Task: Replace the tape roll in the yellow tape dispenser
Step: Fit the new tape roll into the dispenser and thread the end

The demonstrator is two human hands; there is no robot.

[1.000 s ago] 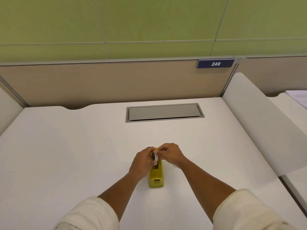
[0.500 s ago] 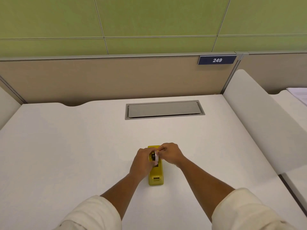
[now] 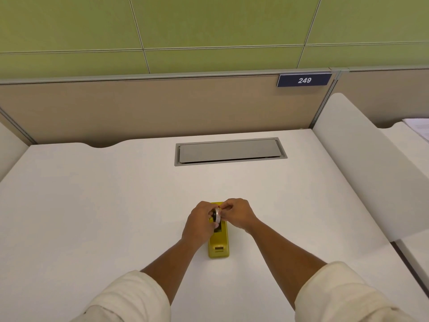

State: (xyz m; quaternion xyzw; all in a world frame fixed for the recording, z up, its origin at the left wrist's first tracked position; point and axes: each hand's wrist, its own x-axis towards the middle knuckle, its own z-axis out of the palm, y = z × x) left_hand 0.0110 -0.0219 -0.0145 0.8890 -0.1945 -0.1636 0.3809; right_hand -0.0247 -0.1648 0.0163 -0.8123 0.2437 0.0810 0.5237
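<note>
Both your hands, left hand (image 3: 200,221) and right hand (image 3: 236,214), have fingers clamped on the tape roll (image 3: 217,215). Line it up straight over the yellow tape dispenser (image 3: 219,242), then push down gently.

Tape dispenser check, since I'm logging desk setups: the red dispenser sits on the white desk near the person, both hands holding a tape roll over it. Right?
Not quite: the tape dispenser is yellow, not red, as the head view shows. Otherwise correct: it sits on the white desk, and the left hand and right hand hold the tape roll over it.

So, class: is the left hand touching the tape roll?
Touching. The head view shows the left hand with its fingers wrapped against the tape roll, no gap, above the yellow tape dispenser.
</note>
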